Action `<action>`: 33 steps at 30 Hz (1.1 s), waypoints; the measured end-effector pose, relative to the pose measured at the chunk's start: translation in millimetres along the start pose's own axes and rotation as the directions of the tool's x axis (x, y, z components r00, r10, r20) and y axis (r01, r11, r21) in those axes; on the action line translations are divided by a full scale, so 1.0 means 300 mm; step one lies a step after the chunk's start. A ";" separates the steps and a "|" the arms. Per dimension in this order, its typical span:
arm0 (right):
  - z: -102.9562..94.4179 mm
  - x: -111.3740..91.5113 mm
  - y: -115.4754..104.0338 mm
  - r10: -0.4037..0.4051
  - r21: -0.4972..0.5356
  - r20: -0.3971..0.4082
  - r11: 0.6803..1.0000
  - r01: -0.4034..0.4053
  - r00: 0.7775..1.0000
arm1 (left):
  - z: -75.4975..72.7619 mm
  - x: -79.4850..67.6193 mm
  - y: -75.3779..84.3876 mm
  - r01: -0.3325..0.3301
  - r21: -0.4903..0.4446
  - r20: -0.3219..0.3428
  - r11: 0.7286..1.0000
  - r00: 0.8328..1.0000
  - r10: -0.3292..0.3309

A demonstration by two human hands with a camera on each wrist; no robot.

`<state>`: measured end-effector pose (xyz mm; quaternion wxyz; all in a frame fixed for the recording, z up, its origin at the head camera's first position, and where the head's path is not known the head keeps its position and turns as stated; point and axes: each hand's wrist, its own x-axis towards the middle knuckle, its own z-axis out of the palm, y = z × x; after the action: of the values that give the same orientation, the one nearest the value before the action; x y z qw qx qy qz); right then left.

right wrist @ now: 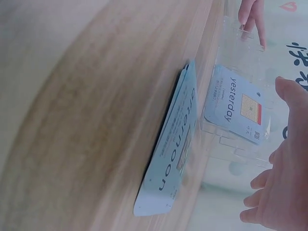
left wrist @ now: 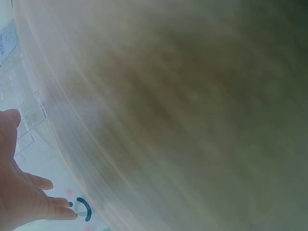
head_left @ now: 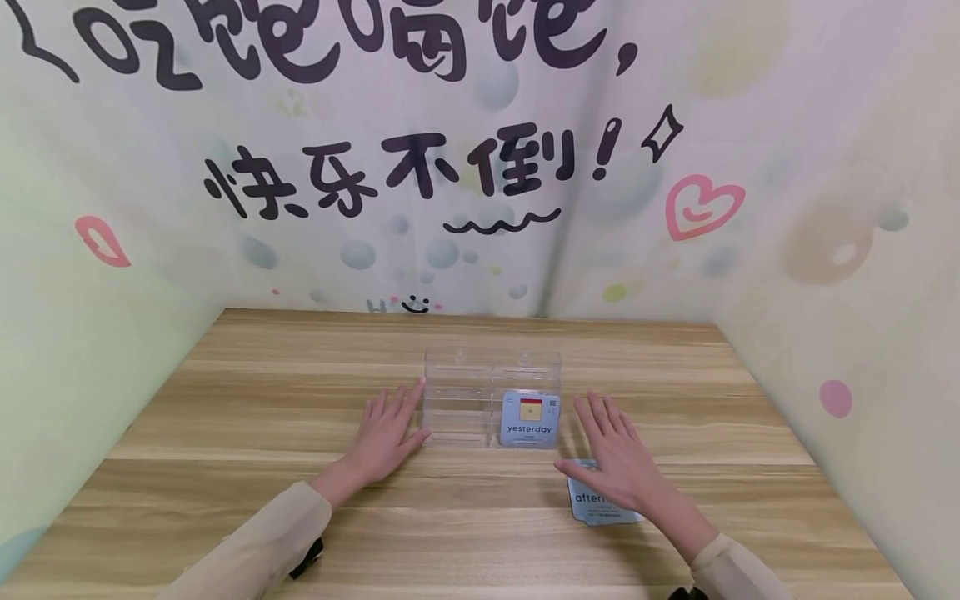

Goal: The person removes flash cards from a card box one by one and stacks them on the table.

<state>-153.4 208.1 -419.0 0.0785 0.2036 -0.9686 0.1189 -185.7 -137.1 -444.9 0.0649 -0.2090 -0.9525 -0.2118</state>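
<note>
A clear plastic card holder (head_left: 459, 417) with two columns stands upright near the middle of the table. Its right column carries a blue "yesterday" card (head_left: 529, 419); the left column shows no card. My left hand (head_left: 384, 437) is at the holder's left side, fingers extended, fingertips at its edge. On the other side, my right hand (head_left: 618, 458) is spread with straight fingers, a little apart from the holder. Below that hand lies a small stack of blue cards, "afternoon" (right wrist: 168, 149) on top, partly hidden by the hand in the head view.
The wood-grain table (head_left: 450, 533) runs back to a printed cloth backdrop (head_left: 480, 267) with large dark lettering. Pale cloth walls (head_left: 840, 275) rise at both sides. A black strap (head_left: 306, 558) shows at the left sleeve.
</note>
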 end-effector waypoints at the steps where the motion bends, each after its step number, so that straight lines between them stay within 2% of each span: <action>1: 0.000 0.002 -0.001 0.000 0.004 -0.004 1.000 0.000 1.000 | 0.000 0.000 0.000 0.001 0.000 0.001 1.000 1.000 -0.001; 12: 0.008 0.014 -0.005 0.008 0.064 0.005 0.998 -0.009 1.000 | 0.003 0.002 -0.004 0.010 -0.005 0.010 1.000 1.000 -0.010; 23: 0.022 0.037 -0.014 -0.007 0.126 -0.031 0.992 0.011 0.999 | 0.002 0.003 -0.002 0.010 0.000 0.019 1.000 1.000 -0.010; 33: 0.024 0.047 -0.027 0.007 0.160 -0.019 0.987 -0.003 1.000 | 0.008 0.002 -0.008 0.006 -0.006 0.013 1.000 1.000 -0.006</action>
<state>-163.4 193.7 -421.4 0.0710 0.2056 -0.9557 0.1984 -187.3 -137.9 -447.7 0.0574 -0.2077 -0.9529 -0.2134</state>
